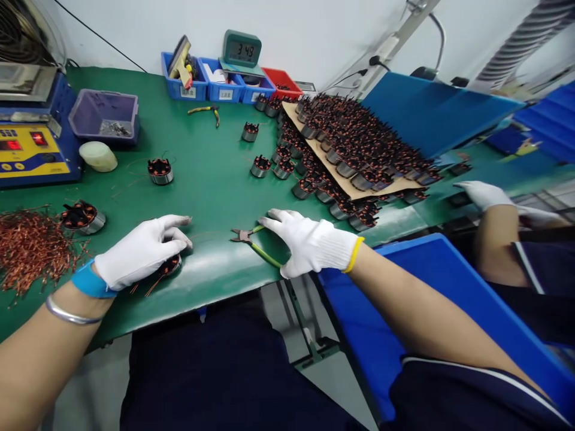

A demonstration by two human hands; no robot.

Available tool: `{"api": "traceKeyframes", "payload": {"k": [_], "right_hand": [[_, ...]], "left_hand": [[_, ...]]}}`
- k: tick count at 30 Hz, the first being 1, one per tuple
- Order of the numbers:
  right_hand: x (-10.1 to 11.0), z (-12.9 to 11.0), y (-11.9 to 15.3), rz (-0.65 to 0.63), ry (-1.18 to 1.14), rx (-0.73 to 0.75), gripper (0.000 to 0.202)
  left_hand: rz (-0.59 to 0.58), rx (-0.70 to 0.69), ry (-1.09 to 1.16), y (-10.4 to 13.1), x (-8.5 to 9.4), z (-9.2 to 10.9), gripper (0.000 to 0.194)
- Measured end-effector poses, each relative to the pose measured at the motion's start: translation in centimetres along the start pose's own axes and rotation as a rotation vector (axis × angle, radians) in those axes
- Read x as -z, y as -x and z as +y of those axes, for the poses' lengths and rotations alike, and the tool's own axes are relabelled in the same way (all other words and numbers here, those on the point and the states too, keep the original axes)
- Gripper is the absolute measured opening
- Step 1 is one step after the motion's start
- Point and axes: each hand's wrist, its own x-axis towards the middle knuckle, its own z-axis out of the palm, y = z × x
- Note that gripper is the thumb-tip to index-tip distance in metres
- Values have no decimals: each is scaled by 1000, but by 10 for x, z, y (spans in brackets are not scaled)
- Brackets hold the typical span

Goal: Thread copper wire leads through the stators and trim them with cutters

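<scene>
My left hand (146, 248), in a white glove with a blue band at the wrist, lies over a motor coil part (171, 264) near the table's front edge. Its fingers bend over the part and hide most of it; copper wire ends stick out below. My right hand (309, 242), gloved in white with a yellow cuff, is at the green-handled cutters (269, 255). Thumb and fingers are spread apart, touching or close to the two handles. The cutters' jaws (242, 236) point left, towards my left hand.
Copper wire scraps (33, 248) and a coil part (84, 217) lie left. Many coil parts (359, 131) are stacked on cardboard at right. Behind stand blue bins (186, 90) and a clock (241, 49). A blue tray (404, 281) is beside my right arm; a co-worker's gloved hand (485, 194) is far right.
</scene>
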Motion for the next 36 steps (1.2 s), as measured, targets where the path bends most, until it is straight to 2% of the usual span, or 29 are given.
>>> {"api": "traceKeyframes", "payload": {"k": [6,11,15,18,19,20,21,23,25,26,29,36], "right_hand": [[13,-15,-3,-7,138,-88,53],[-1,-22,-11,115,131,-210,32],[-26,-22,-13,382,-121,-258,39],[-35,-31,-9,540,-489,-270,37],[-34,-38,-7,524,-680,-240,35],[-32,-45,-5,447,-906,-181,35],[-29,-52,-4,309,-1144,-103,38],[-19,-66,-2,-62,-1534,35,46],[-10,-76,-3,-368,-1685,67,50],[-6,-79,-4,-450,-1698,58,50],[1,-80,-8,-538,-1673,37,49],[4,-83,-16,-574,-1555,21,46]], "left_hand": [[21,8,40,1,-1,1,68],[42,3,102,2,-3,5,71],[59,-10,144,1,-4,3,72],[80,-26,157,0,-4,2,71],[86,-32,163,0,-5,1,71],[90,-38,169,0,-5,1,72],[93,-43,173,0,-5,1,72],[102,-45,170,-1,-5,2,73],[109,-44,157,-1,-5,2,72],[110,-45,151,-1,-5,1,71],[99,-58,156,-1,-4,-1,70],[93,-84,155,-2,-4,-5,68]]}}
